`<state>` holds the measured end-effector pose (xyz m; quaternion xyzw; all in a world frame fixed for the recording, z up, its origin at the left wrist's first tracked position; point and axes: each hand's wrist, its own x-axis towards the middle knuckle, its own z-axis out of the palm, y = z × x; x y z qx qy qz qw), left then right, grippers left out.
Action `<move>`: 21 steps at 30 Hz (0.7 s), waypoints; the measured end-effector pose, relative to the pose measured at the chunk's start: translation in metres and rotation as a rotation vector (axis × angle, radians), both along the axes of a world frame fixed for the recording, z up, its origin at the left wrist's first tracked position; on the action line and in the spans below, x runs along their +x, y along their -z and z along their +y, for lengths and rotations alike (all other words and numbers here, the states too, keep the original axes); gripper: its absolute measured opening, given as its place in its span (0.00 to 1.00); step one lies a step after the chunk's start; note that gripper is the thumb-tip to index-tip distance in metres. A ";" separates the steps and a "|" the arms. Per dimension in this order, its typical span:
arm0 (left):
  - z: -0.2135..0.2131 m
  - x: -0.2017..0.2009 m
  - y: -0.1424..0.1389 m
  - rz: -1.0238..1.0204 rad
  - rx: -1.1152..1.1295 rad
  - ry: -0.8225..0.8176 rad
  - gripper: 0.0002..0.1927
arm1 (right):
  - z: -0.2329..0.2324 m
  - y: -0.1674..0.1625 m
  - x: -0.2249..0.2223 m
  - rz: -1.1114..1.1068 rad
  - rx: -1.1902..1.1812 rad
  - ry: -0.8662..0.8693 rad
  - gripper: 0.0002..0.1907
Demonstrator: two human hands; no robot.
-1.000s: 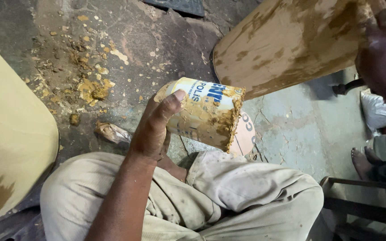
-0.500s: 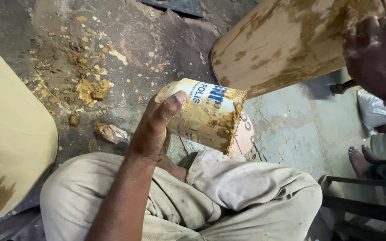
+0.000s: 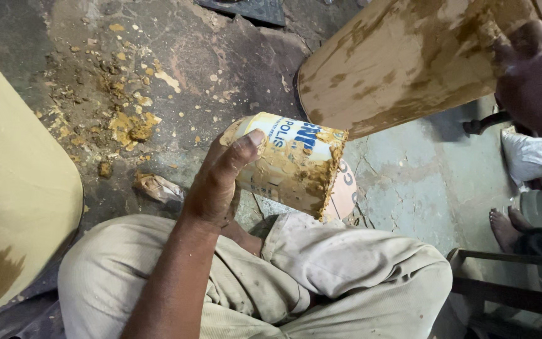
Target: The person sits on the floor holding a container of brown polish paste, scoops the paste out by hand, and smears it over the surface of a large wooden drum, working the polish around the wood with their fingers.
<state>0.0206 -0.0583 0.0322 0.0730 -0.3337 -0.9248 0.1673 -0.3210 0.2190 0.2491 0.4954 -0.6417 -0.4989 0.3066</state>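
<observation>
Above the person's lap, at picture centre, the left hand (image 3: pixel 217 182) was wrapped around a yellow-and-white cylindrical tin can (image 3: pixel 286 163) smeared with ochre paste, thumb lying along its upper side, fingers hidden behind it. Item held tilted, its paste-caked rim pointing down and to the right (contents not visible).

Upper right: the right hand (image 3: pixel 537 75), smeared with the same paste, was pressed against the far end of a pale rounded wooden board (image 3: pixel 396 63) streaked with ochre paste. Whether the fingers closed round the board's edge could not be told; the hand was partly cut off by the frame. Board lay well above the can, apart from it.

Lower centre: the person's own knees in soiled beige trousers (image 3: pixel 321 276), directly below the can.

Floor: a cracked dark stone floor (image 3: pixel 221 69), with dried ochre paste spatter (image 3: pixel 130 125) to the left of the can and a crumpled brown scrap (image 3: pixel 158 187) just beside the left wrist.

Left edge: a large pale-yellow rounded panel (image 3: pixel 14 207), stained darker at its lower part.

Right edge: another person's bare foot (image 3: pixel 506 227) on the floor, and a white plastic bag (image 3: pixel 534 160) above it.
</observation>
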 end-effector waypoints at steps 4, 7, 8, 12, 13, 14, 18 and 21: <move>0.000 0.000 -0.001 -0.026 -0.024 0.000 0.38 | 0.003 0.001 -0.012 -0.069 -0.045 0.026 0.18; -0.001 0.001 -0.003 -0.059 -0.025 0.014 0.40 | 0.001 0.001 -0.014 -0.105 -0.070 0.032 0.18; -0.001 0.001 -0.003 -0.076 -0.028 0.018 0.40 | 0.000 0.000 -0.015 -0.112 -0.068 0.032 0.18; -0.001 0.002 -0.006 -0.101 -0.028 0.019 0.42 | -0.006 -0.002 -0.023 -0.298 -0.159 0.086 0.18; -0.002 0.002 -0.007 -0.101 -0.038 0.017 0.42 | -0.008 -0.002 -0.024 -0.388 -0.213 0.115 0.18; -0.002 0.002 -0.007 -0.100 -0.048 0.015 0.42 | -0.012 -0.003 -0.026 -0.477 -0.268 0.135 0.18; -0.001 0.002 -0.008 -0.137 -0.020 0.016 0.42 | -0.024 -0.005 -0.023 -0.693 -0.385 0.159 0.19; -0.001 0.002 -0.007 -0.156 -0.031 0.006 0.41 | -0.025 -0.008 -0.012 -0.589 -0.320 0.179 0.18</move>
